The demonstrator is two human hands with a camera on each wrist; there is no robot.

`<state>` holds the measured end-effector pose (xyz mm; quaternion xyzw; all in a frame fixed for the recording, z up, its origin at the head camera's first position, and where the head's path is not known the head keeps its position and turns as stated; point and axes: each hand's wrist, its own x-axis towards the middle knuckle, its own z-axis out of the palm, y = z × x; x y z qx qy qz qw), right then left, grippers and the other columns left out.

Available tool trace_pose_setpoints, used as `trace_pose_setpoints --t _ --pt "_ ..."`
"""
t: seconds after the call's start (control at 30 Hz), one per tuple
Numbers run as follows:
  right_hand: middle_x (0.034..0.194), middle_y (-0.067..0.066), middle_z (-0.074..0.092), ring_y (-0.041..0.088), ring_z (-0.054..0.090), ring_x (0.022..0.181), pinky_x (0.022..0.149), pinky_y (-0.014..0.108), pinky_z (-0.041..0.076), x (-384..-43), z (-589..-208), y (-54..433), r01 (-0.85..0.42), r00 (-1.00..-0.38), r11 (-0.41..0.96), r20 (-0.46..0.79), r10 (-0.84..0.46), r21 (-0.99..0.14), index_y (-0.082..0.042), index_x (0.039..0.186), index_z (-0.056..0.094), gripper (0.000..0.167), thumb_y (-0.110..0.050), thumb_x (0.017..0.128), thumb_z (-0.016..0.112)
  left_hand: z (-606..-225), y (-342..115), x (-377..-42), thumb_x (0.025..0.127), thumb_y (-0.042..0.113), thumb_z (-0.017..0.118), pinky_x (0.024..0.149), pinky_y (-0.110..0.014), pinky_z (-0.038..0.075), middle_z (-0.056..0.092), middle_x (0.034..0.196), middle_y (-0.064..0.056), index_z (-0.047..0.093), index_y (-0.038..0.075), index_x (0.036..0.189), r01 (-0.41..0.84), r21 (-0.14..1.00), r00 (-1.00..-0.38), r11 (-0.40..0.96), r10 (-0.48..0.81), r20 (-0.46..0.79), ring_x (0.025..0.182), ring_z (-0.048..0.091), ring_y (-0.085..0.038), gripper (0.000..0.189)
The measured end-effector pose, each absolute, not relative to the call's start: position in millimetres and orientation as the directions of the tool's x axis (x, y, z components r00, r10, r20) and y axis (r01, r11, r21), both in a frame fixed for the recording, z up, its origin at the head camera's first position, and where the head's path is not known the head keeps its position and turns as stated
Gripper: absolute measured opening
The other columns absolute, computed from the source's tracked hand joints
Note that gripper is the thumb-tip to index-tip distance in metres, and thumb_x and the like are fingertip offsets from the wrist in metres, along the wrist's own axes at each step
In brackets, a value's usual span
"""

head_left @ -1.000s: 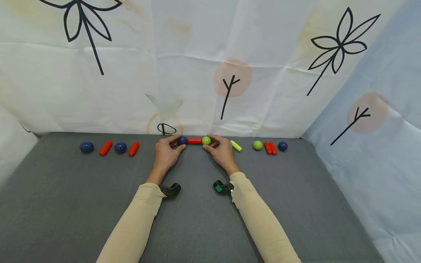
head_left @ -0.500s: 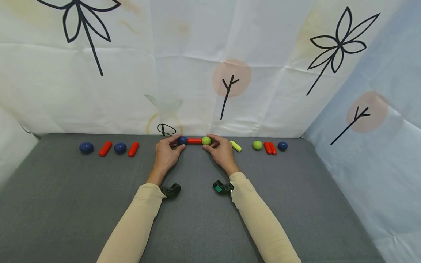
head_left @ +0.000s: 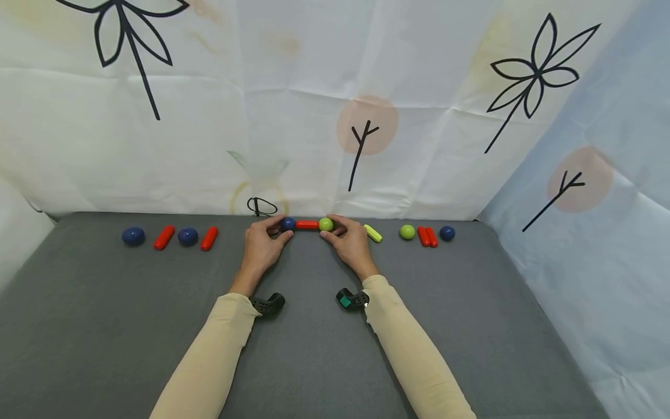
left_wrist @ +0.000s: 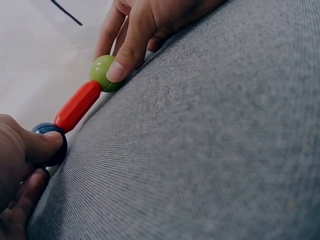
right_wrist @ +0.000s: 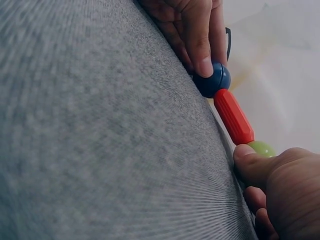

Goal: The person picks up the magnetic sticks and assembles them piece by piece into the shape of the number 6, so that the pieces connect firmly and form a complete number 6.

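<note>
At the back of the grey table, my left hand (head_left: 262, 245) pinches a blue ball (head_left: 288, 224) between thumb and fingers. A ridged red rod (head_left: 307, 224) runs from that ball to a green ball (head_left: 326, 224), which my right hand (head_left: 349, 243) pinches. The three pieces form one straight line, ends touching. In the left wrist view the red rod (left_wrist: 77, 106) meets both balls end to end. The right wrist view shows the thumb over part of the green ball (right_wrist: 262, 148), while the blue ball (right_wrist: 215, 81) sits at the far end.
Left of the hands lie two blue balls (head_left: 133, 236) and two red rods (head_left: 164, 238). To the right are a yellow-green rod (head_left: 373, 233), a green ball (head_left: 407, 232), two red rods (head_left: 427, 237) side by side and a blue ball (head_left: 447, 233). A white printed cloth (head_left: 293, 145) hangs behind.
The whole head view has shifted slightly left. Both hands keep their pinch on the joined balls and rod, and the loose pieces have not moved.
</note>
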<state>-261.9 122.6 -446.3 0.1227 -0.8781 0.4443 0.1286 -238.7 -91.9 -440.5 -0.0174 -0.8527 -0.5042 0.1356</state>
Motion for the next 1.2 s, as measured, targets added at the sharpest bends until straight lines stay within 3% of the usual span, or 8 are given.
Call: trace_pose_setpoints --t 0.33,0.73,1.03,1.2 --pt "0.089 0.012 0.074 0.023 0.069 0.079 0.068 0.032 0.052 -262.2 -447.5 121.2 -0.352 -0.927 0.568 0.36 -0.103 -0.744 -0.006 0.127 0.072 0.044 -0.014 0.085 0.084 -430.3 -104.4 -236.9 0.092 0.009 0.076 0.094 -0.046 0.052 0.068 0.124 -0.021 0.066 0.0 0.133 0.179 0.884 -0.961 0.432 -0.114 0.251 0.11 0.066 -0.035 0.043" --pt "0.089 0.011 0.074 0.022 0.069 0.08 0.068 0.03 0.051 -261.9 -447.1 122.6 -0.337 -0.934 0.579 0.34 -0.107 -0.743 -0.009 0.129 0.071 0.045 -0.015 0.086 0.083 -407.3 -161.0 -220.6 0.095 0.013 0.074 0.091 -0.05 0.052 0.067 0.124 -0.023 0.063 0.0 0.137 0.15 0.843 -0.954 0.517 -0.149 0.261 0.108 0.065 -0.039 0.045" --pt "0.089 0.011 0.073 0.022 0.068 0.08 0.068 0.03 0.051 -262.0 -446.5 123.7 -0.331 -0.937 0.572 0.333 -0.106 -0.751 -0.008 0.129 0.071 0.045 -0.015 0.087 0.083 -398.4 -195.3 -204.2 0.096 0.024 0.073 0.079 -0.017 0.045 0.069 0.124 -0.019 0.064 0.005 0.137 0.101 0.836 -0.958 0.539 -0.176 0.229 0.103 0.065 -0.032 0.046" --pt "0.089 0.01 0.073 0.021 0.068 0.079 0.068 0.03 0.051 -262.0 -446.5 123.9 -0.332 -0.937 0.571 0.332 -0.107 -0.751 -0.009 0.129 0.071 0.045 -0.016 0.087 0.083 -402.5 -205.0 -194.4 0.095 0.027 0.074 0.076 -0.015 0.045 0.069 0.122 -0.021 0.065 0.006 0.136 0.093 0.837 -0.961 0.539 -0.172 0.217 0.093 0.062 -0.008 0.047"
